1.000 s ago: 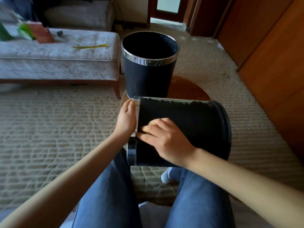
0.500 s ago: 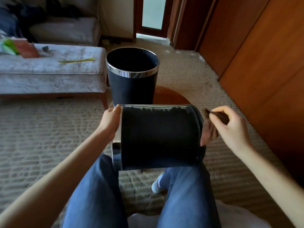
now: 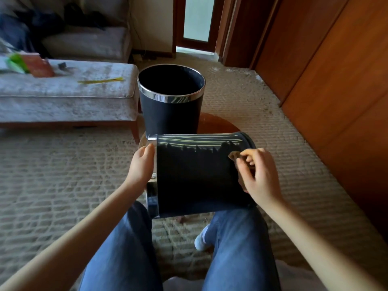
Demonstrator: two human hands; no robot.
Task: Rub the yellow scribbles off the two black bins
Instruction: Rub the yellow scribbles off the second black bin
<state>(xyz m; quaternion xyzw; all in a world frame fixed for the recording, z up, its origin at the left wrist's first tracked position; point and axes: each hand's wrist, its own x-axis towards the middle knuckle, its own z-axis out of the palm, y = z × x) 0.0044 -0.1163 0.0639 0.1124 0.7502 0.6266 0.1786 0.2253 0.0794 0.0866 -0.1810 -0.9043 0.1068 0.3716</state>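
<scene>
Carpet (image 3: 63,175), grey bench (image 3: 63,101), bin (image 3: 171,114) on wooden table (image 3: 216,123)

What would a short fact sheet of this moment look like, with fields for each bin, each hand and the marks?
Lying bin: black, on its side across the lap, chrome rim to the left
Yellow scribbles: long lines along the lying bin's upper side
Left hand: holds the lying bin at its rim
Right hand: pinches a brown rubbing piece at the wall near the base
Upright bin: black, stands beyond on a round wooden top
</scene>
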